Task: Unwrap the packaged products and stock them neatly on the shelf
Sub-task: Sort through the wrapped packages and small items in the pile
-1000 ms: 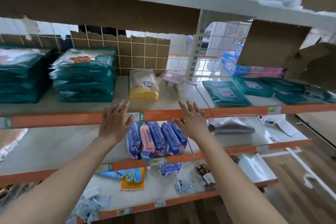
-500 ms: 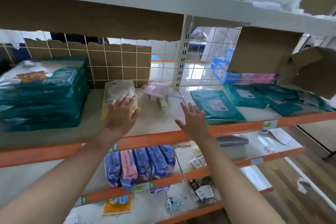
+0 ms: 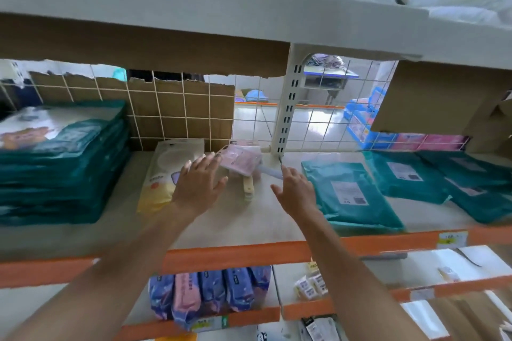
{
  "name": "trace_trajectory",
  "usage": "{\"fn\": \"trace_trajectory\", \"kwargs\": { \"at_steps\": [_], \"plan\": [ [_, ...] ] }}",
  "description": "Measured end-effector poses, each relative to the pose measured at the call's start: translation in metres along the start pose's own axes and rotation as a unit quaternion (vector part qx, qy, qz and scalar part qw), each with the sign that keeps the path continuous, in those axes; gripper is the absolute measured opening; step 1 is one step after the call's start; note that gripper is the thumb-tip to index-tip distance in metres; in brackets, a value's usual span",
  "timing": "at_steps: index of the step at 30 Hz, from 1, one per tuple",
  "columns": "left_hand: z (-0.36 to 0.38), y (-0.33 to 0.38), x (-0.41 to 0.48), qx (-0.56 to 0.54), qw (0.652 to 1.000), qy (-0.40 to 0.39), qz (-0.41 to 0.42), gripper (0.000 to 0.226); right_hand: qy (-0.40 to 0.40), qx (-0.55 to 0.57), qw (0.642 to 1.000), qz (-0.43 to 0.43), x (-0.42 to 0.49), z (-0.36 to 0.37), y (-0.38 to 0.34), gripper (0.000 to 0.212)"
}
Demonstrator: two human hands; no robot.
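Your left hand (image 3: 198, 188) and right hand (image 3: 295, 191), fingers spread, empty, flank the pink package (image 3: 241, 159); its handle end points right.

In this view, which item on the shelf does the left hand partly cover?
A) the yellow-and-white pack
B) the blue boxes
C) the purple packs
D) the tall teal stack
A: the open left hand overlaps the right edge of the yellow-and-white pack.

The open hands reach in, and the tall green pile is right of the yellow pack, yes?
No. In the head view the tall green pile sits left of the yellow pack. The left hand and right hand are open, reaching in.
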State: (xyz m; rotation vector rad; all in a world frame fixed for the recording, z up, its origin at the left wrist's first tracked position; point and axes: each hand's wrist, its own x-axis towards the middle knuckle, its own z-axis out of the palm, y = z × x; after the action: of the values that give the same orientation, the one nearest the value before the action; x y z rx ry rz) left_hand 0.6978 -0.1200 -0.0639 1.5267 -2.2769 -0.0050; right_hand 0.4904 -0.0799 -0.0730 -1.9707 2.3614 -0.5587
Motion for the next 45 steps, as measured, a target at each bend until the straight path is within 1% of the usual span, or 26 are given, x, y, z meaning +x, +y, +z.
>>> {"fn": "trace_trajectory", "kwargs": {
  "at_steps": [5, 8, 10, 13, 16, 17, 19, 21, 22, 23, 25, 26, 27, 28, 29, 31, 33, 35, 36, 38, 40, 42, 43, 45],
  "plan": [
    [0.004, 0.004, 0.009, 0.010, 0.999, -0.025, -0.021, 0.057, -0.010, 0.034, 0.997, -0.064, 0.024, 0.003, 0.007, 0.041],
    [0.005, 0.006, 0.012, 0.010, 0.999, -0.028, -0.036, 0.057, -0.017, 0.049, 0.996, -0.079, 0.032, 0.006, 0.009, 0.030],
    [0.006, 0.007, 0.012, 0.007, 0.999, -0.025, -0.047, 0.056, -0.023, 0.044, 0.995, -0.083, 0.035, 0.008, 0.011, 0.025],
    [0.007, 0.005, 0.013, -0.005, 0.998, -0.014, -0.055, 0.055, -0.002, 0.036, 0.993, -0.114, 0.038, 0.011, 0.014, 0.023],
    [0.005, 0.003, 0.018, -0.062, 0.995, 0.014, -0.075, 0.054, 0.031, 0.046, 0.991, -0.123, 0.041, 0.011, 0.016, 0.025],
    [0.003, 0.004, 0.020, -0.090, 0.992, 0.023, -0.083, 0.055, 0.039, 0.062, 0.991, -0.112, 0.041, 0.010, 0.016, 0.025],
    [-0.001, 0.006, 0.021, -0.156, 0.982, 0.042, -0.097, 0.062, 0.052, 0.133, 0.985, -0.092, 0.042, 0.009, 0.018, 0.026],
    [-0.006, 0.010, 0.022, -0.236, 0.961, 0.058, -0.132, 0.070, 0.046, 0.232, 0.968, -0.082, 0.041, 0.007, 0.015, 0.028],
    [-0.008, 0.013, 0.023, -0.273, 0.948, 0.066, -0.149, 0.072, 0.036, 0.301, 0.950, -0.080, 0.039, 0.004, 0.012, 0.029],
    [-0.009, 0.014, 0.026, -0.311, 0.934, 0.067, -0.164, 0.071, 0.020, 0.385, 0.920, -0.073, 0.038, 0.001, 0.007, 0.030],
    [-0.013, 0.021, 0.032, -0.408, 0.893, 0.047, -0.186, 0.065, -0.035, 0.549, 0.835, -0.030, 0.033, -0.010, -0.006, 0.029],
    [-0.015, 0.024, 0.035, -0.458, 0.868, 0.028, -0.189, 0.063, -0.063, 0.590, 0.804, -0.015, 0.030, -0.014, -0.012, 0.028],
    [-0.018, 0.029, 0.037, -0.503, 0.844, 0.008, -0.186, 0.058, -0.085, 0.600, 0.796, -0.010, 0.027, -0.017, -0.017, 0.029],
    [-0.020, 0.032, 0.038, -0.539, 0.822, -0.004, -0.184, 0.048, -0.102, 0.598, 0.795, -0.017, 0.024, -0.017, -0.021, 0.028],
    [-0.023, 0.036, 0.039, -0.578, 0.795, -0.002, -0.183, 0.039, -0.115, 0.596, 0.794, -0.025, 0.021, -0.017, -0.025, 0.028],
    [-0.026, 0.039, 0.041, -0.633, 0.747, 0.026, -0.201, 0.033, -0.129, 0.605, 0.784, -0.038, 0.014, -0.014, -0.030, 0.026],
    [-0.027, 0.038, 0.043, -0.645, 0.729, 0.042, -0.225, 0.031, -0.130, 0.598, 0.789, -0.051, 0.011, -0.012, -0.031, 0.022],
    [-0.026, 0.036, 0.045, -0.645, 0.724, 0.035, -0.243, 0.030, -0.125, 0.570, 0.811, -0.051, 0.010, -0.010, -0.030, 0.019],
    [-0.025, 0.034, 0.046, -0.641, 0.724, 0.032, -0.253, 0.028, -0.109, 0.551, 0.826, -0.043, 0.010, -0.008, -0.028, 0.018],
    [-0.023, 0.030, 0.050, -0.626, 0.731, 0.023, -0.271, 0.023, -0.035, 0.485, 0.873, -0.023, 0.011, -0.001, -0.018, 0.021],
    [-0.020, 0.026, 0.053, -0.611, 0.736, -0.001, -0.292, 0.026, 0.019, 0.366, 0.931, 0.000, 0.010, 0.007, -0.004, 0.031],
    [-0.014, 0.021, 0.059, -0.587, 0.749, -0.023, -0.307, 0.033, 0.011, 0.257, 0.966, 0.022, 0.008, 0.017, 0.009, 0.042],
    [-0.011, 0.019, 0.061, -0.576, 0.756, -0.031, -0.311, 0.035, -0.012, 0.209, 0.978, 0.024, 0.007, 0.023, 0.014, 0.049],
    [-0.007, 0.019, 0.066, -0.565, 0.758, -0.042, -0.324, 0.036, -0.066, 0.114, 0.991, 0.013, 0.008, 0.032, 0.021, 0.059]
  ]
}}
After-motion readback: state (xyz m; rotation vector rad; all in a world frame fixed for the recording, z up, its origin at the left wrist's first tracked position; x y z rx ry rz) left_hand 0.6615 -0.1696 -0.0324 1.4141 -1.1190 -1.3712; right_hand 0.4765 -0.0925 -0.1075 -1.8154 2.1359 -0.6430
